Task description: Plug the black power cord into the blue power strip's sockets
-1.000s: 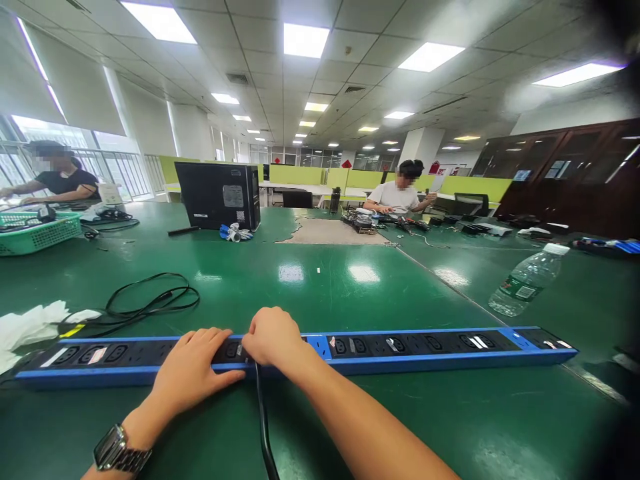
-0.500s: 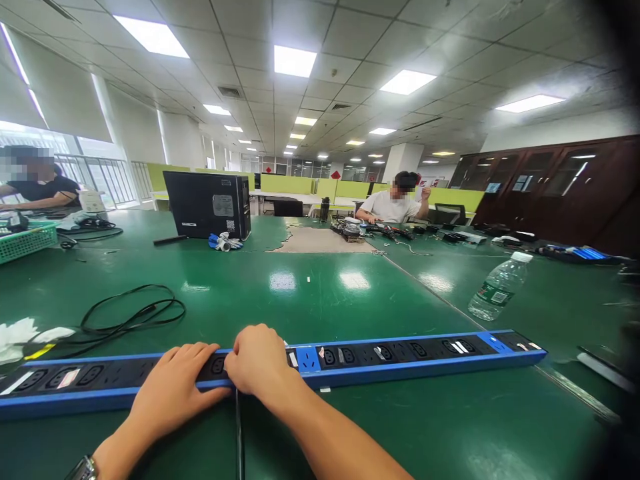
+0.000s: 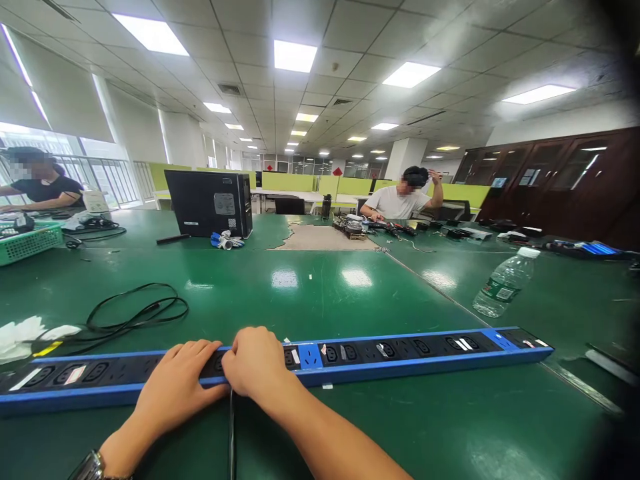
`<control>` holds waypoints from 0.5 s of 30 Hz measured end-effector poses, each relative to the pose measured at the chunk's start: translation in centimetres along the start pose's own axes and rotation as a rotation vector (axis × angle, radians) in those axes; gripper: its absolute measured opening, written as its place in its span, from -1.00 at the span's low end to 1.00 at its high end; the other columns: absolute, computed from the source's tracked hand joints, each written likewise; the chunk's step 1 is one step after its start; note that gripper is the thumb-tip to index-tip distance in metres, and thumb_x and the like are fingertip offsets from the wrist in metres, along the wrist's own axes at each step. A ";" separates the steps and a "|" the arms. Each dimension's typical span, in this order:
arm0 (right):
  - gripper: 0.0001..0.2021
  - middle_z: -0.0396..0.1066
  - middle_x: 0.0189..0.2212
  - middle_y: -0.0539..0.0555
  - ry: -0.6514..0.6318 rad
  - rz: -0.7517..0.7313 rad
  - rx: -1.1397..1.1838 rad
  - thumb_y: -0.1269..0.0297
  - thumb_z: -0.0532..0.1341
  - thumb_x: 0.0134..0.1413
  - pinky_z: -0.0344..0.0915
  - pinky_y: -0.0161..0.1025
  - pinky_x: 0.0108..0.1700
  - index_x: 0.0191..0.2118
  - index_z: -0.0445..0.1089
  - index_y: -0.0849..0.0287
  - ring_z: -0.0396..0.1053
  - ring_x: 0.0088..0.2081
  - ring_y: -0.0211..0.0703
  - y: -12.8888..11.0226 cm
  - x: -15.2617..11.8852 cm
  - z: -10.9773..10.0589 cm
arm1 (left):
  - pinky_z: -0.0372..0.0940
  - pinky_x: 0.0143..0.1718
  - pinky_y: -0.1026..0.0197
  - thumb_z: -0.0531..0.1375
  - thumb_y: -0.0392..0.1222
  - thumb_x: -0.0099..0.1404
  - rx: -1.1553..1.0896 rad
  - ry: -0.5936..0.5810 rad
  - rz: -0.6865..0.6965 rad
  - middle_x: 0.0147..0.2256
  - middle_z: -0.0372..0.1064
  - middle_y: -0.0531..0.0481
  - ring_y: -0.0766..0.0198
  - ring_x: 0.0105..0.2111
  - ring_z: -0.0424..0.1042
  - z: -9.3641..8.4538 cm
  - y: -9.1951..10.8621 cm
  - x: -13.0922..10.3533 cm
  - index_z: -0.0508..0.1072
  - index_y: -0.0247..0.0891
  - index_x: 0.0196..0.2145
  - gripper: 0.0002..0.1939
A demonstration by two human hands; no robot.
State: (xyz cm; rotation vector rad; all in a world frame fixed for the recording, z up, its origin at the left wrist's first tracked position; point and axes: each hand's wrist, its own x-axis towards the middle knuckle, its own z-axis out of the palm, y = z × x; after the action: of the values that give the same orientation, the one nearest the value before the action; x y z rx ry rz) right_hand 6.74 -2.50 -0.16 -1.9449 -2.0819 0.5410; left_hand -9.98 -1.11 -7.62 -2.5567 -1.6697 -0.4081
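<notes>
A long blue-edged power strip [image 3: 360,375] with black socket panels lies across the green table in front of me. My left hand [image 3: 177,375] is clamped over it left of its middle, fingers across the top and thumb along the near side. Close beside it, my right hand [image 3: 257,363] is closed over the sockets. From under the right hand a black cable [image 3: 231,433] runs down toward me. The cable's end is hidden by that hand, so I cannot see how it meets the strip.
Behind the strip at left lies a coiled black cable [image 3: 137,313] near crumpled white tissue [image 3: 23,337]. A plastic water bottle [image 3: 505,283] stands at right. Farther back are a black computer case [image 3: 205,203], gloves [image 3: 227,240], a green basket [image 3: 33,241] and two seated people.
Both hands keep their places on the strip, and the hanging cable has shifted slightly left. The view moves a little. The person at the back right has lifted a hand nearer the head.
</notes>
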 end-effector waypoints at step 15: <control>-0.74 0.57 -0.23 0.22 0.082 0.027 -0.007 0.27 0.15 0.00 0.36 -0.15 -0.18 -0.26 0.57 0.15 0.51 -0.16 0.05 1.4 0.8 -0.2 | 0.14 0.11 -0.05 0.23 0.27 0.10 -0.025 0.001 0.012 0.00 0.44 -0.14 -0.01 0.01 0.37 0.1 0.0 -0.1 0.43 -0.19 0.04 -0.34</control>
State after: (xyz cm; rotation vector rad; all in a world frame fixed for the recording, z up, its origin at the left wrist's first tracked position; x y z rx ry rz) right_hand 8.03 -1.59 -0.63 -1.9669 -2.0132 0.4522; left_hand -9.99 -1.21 -7.76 -2.5818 -1.6591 -0.4316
